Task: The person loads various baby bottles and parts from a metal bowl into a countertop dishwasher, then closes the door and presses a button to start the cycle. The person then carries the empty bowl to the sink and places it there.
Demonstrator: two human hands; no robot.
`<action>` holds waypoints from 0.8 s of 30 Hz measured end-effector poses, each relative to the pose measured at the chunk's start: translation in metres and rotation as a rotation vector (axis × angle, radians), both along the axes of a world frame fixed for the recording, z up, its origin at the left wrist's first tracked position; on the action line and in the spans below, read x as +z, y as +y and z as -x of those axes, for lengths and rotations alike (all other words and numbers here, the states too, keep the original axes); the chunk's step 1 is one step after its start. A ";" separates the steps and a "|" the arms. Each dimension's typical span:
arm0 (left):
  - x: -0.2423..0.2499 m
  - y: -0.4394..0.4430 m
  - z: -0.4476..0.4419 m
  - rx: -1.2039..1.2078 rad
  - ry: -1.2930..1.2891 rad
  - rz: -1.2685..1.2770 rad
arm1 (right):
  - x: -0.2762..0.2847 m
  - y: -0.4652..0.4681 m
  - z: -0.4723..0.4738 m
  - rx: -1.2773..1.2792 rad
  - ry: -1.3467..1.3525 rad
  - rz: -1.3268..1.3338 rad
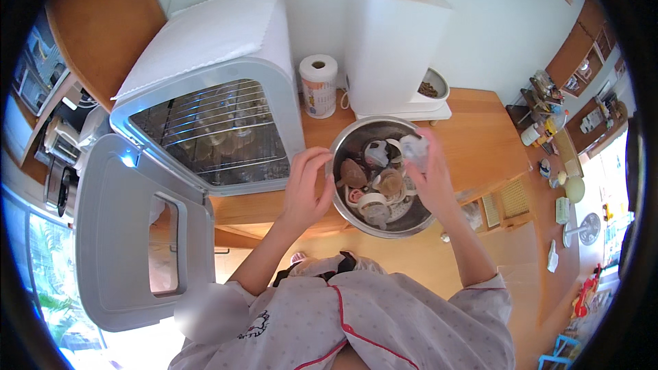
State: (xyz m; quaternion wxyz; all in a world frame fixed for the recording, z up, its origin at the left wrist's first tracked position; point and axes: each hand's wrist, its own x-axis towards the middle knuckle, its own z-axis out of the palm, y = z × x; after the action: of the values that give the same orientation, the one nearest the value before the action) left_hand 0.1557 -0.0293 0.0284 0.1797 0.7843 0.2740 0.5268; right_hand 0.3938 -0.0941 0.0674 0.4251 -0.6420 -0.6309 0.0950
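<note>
A round metal bowl (pixel 383 228) sits at the front edge of the wooden cabinet top, full of small parts. Among them are a white ring-shaped part (pixel 371 199), a brown rounded piece (pixel 353 173) and a clear piece with a light cap (pixel 378 153). Over the bowl's right side, my right hand (pixel 434 180) grips a whitish translucent piece (pixel 414 151), whose exact kind is unclear. My left hand (pixel 308 185) is at the left rim, fingers curved and thumb apart; whether it grips the rim cannot be told.
To the left stands a white sterilizer cabinet (pixel 295 128) with wire racks (pixel 226 128), its door (pixel 118 246) swung open towards me. Behind the bowl are a paper towel roll (pixel 318 87) and a white pet feeder (pixel 393 46) with kibble in its dish (pixel 439 79).
</note>
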 end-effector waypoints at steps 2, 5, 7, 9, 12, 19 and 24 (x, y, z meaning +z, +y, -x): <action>-0.002 0.007 -0.013 -0.076 0.038 0.103 | 0.007 -0.012 -0.006 -0.096 -0.025 -0.147; -0.008 0.018 -0.032 -0.171 0.103 0.185 | -0.002 -0.025 -0.010 -0.219 0.035 -0.208; -0.016 0.028 -0.051 -0.230 0.156 0.276 | -0.013 -0.023 -0.015 -0.118 0.088 0.303; -0.025 0.040 -0.075 -0.188 0.324 0.198 | -0.024 -0.026 -0.016 -0.063 0.087 0.427; -0.036 0.055 -0.110 -0.078 0.507 0.182 | -0.036 -0.032 -0.015 -0.118 0.006 0.066; -0.052 0.051 -0.154 0.165 0.753 0.093 | -0.051 -0.038 -0.011 -0.177 0.237 0.198; -0.062 0.050 -0.149 0.161 0.840 0.072 | -0.065 -0.038 -0.015 -0.188 0.347 0.208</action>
State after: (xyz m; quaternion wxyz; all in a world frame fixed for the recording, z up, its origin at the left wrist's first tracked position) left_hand 0.3045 0.0211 -0.0336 0.0381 0.8999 0.4022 0.1641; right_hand 0.4090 -0.1326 0.0022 0.4660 -0.7123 -0.4725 0.2284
